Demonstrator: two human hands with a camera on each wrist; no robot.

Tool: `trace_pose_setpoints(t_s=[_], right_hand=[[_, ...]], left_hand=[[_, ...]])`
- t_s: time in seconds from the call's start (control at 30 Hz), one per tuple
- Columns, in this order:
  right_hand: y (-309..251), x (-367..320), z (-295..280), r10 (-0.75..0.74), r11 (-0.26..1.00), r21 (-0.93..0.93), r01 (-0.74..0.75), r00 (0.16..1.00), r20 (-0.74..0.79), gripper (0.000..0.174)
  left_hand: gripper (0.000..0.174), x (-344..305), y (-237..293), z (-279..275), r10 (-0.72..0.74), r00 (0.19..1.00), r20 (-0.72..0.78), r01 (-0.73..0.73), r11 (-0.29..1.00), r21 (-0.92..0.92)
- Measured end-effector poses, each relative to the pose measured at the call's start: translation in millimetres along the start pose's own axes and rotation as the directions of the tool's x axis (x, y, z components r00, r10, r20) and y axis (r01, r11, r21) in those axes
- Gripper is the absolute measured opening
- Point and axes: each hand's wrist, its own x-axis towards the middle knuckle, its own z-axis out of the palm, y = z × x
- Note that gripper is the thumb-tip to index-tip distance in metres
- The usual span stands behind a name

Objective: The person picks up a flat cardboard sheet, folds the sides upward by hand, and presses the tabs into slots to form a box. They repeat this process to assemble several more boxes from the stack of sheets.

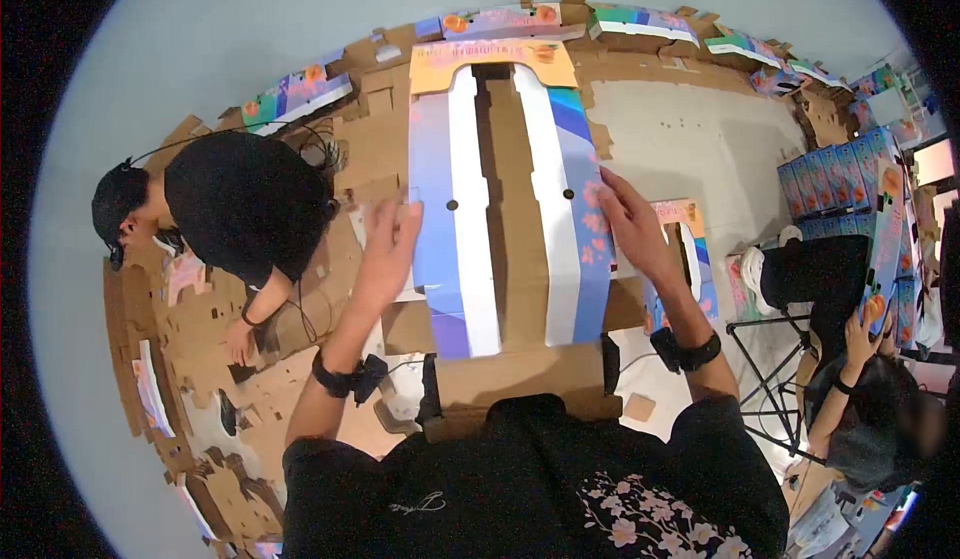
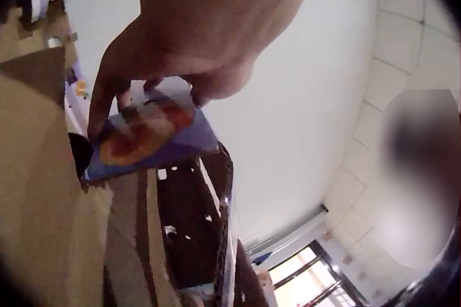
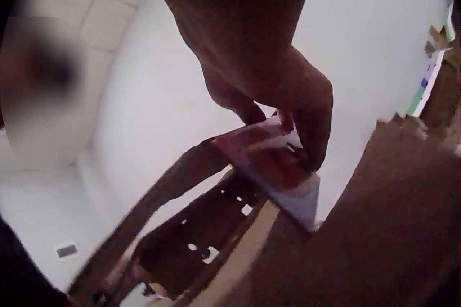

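Note:
A printed cardboard carton [image 1: 430,149] in purple, blue and orange lies in front of me, with two long white-edged flaps [image 1: 470,259] folded toward a brown gap along its middle. My left hand [image 1: 388,249] grips its left side. On the opposite side my right hand [image 1: 638,227] holds the pink-flowered wall. In the left wrist view the left hand [image 2: 187,48] bends its fingers over an end panel [image 2: 194,143] with a fruit picture. The right wrist view has the right hand [image 3: 288,91] pinching a similar panel [image 3: 299,202].
Another printed carton [image 1: 705,289] stands beyond my right hand. At the left a person in black [image 1: 245,209] bends over cardboard sheets [image 1: 370,149]. Stacked blue cartons [image 1: 825,179] and a seated person [image 1: 870,409] holding a carton are at the right, beside a black folding stand [image 1: 770,379].

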Motion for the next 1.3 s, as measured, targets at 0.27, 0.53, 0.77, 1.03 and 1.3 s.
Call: trace_pose_setpoints(t_s=[0.27,0.53,0.77,1.03,1.3], right_hand=[[-65,-42,11,-0.350,0.724,-0.550,0.416,0.909,0.226,0.103],[-24,-28,10,-0.453,0.765,-0.497,0.409,0.891,0.037,0.092],[40,-130,21,0.531,0.752,0.420,-0.509,0.844,0.072,0.066],[-30,-146,50,-0.214,0.961,-0.228,0.159,0.946,-0.242,0.048],[6,-121,34,-0.005,1.000,0.027,0.009,0.993,-0.122,0.070]], left_hand=[[0.088,-39,56,2,0.557,0.747,0.364,-0.663,0.578,0.476],[0.078,-32,41,27,0.642,0.761,-0.090,-0.546,0.709,0.447],[0.073,-123,-30,8,-0.094,0.983,-0.156,0.118,0.981,0.154],[0.049,-152,-3,42,0.309,0.932,-0.188,-0.285,0.948,0.142],[0.066,-115,-30,38,0.105,0.981,-0.164,-0.107,0.994,-0.001]])
